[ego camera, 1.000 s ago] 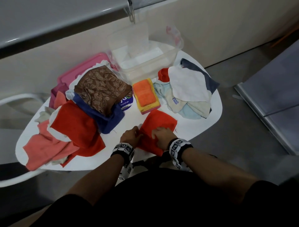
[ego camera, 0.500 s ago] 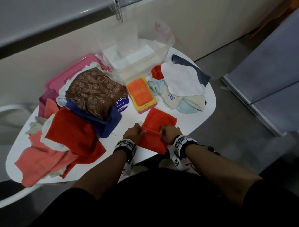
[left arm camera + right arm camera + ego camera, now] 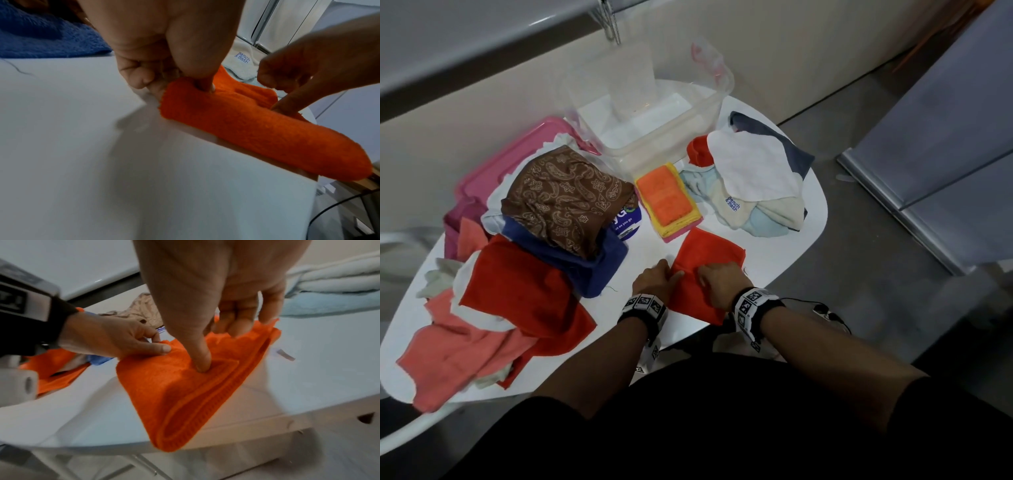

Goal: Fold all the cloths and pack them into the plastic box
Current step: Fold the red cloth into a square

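Note:
An orange cloth (image 3: 709, 253) lies folded on the white table (image 3: 774, 253) at its near edge, one end hanging over the edge. My left hand (image 3: 659, 279) pinches its left border between thumb and fingers (image 3: 179, 84). My right hand (image 3: 717, 281) grips a raised fold near the cloth's middle, thumb pressed down into it (image 3: 220, 347) and fingers curled behind. The clear plastic box (image 3: 671, 137) stands at the back of the table. A small stack of folded cloths (image 3: 666, 198), orange on top, sits right in front of it.
A heap of loose cloths fills the left half: brown paisley (image 3: 565, 192), blue (image 3: 585, 270), red (image 3: 517, 294), salmon (image 3: 455, 349). A pink lid (image 3: 517, 150) lies behind it. White and pale blue cloths (image 3: 753, 168) pile at the right. Grey cabinet (image 3: 945, 154) stands right.
Both hands went from lying on the orange cloth to pinching up a fold across it. The head view has shifted slightly.

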Motion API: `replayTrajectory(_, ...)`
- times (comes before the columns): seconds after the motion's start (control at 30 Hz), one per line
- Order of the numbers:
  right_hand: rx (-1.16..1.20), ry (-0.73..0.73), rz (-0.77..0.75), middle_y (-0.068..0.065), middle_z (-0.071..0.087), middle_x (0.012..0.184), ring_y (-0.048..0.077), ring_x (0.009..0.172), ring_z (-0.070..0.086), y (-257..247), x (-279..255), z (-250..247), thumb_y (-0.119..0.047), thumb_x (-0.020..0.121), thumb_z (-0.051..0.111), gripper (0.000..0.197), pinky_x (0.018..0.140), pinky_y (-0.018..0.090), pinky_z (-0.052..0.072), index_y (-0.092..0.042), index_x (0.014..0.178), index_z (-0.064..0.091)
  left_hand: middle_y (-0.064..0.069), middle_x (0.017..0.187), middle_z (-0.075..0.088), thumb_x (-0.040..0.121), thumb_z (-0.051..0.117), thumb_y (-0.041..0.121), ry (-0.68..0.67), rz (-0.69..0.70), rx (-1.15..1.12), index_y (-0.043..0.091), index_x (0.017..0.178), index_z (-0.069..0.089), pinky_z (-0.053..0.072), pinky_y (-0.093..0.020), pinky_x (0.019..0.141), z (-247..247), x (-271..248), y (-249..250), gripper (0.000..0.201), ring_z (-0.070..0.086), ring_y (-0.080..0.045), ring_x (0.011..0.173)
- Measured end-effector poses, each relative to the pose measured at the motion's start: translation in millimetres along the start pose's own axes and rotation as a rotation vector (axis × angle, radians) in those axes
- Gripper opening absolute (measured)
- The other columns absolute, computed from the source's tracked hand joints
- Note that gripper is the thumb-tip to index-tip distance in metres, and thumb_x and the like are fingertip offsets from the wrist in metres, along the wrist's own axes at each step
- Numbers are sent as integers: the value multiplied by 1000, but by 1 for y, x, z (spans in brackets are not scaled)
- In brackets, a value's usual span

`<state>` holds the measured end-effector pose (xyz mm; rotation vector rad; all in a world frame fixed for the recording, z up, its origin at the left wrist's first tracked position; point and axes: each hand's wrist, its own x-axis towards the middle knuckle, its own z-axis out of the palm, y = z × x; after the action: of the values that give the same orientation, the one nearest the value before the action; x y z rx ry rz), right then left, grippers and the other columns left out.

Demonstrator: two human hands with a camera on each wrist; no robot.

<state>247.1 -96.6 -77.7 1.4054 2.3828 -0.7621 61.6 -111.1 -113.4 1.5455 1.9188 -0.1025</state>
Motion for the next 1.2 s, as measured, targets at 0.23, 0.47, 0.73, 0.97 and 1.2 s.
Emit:
replayTrajectory(0.23, 34, -323, -40, 3, 57, 110, 26, 97, 61, 4, -5, 12, -23, 71, 77, 39, 77, 29, 45, -20, 105, 59, -11, 111, 63, 89, 45, 67, -16, -133, -33, 14, 122, 45, 46, -39, 80, -4, -3, -1, 62, 62, -34, 100)
replayTrajectory(0.47, -72, -281, -92, 5, 57, 110, 28, 94, 60, 4, -5, 17, -49, 57, 87, 71, 77, 33, 42, -19, 113, 55, -3, 125, 54, 76, 62, 56, 97, 629, 255, 21, 118, 53, 43, -40, 89, 4, -24, -21, 56, 52, -30, 111)
replayTrajectory(0.73, -103, -191, -86, 5, 68, 105, 29, 94, 65, 2, -4, 15, -44, 80, 66, 36, 85, 35, 49, -19, 106, 64, -2, 136, 51, 61, 70, 34, -5, 601, 325, 21, 131, 52, 48, -44, 90, 2, -35, -22, 74, 50, -32, 117)
replayTrajectory(0.97, 428, -176, 35, 5, 65, 87, 20, 84, 56, 35, -6, -8, -20, 88, 57, 15, 72, 24, 37, -23, 74, 60, 1, 111, 65, 72, 65, 40, 82, 499, 230, 24, 109, 68, 42, -38, 89, -8, -24, -11, 41, 56, -28, 104)
replayTrajectory(1.2, 993, -25, 357, -1, 68, 92, 22, 86, 65, 68, -2, -13, -63, 65, 67, 49, 81, 34, 50, -23, 93, 59, -10, 107, 72, 84, 60, 50, 36, 59, -219, 17, 122, 61, 48, -35, 88, -18, -1, 9, 51, 65, -33, 102)
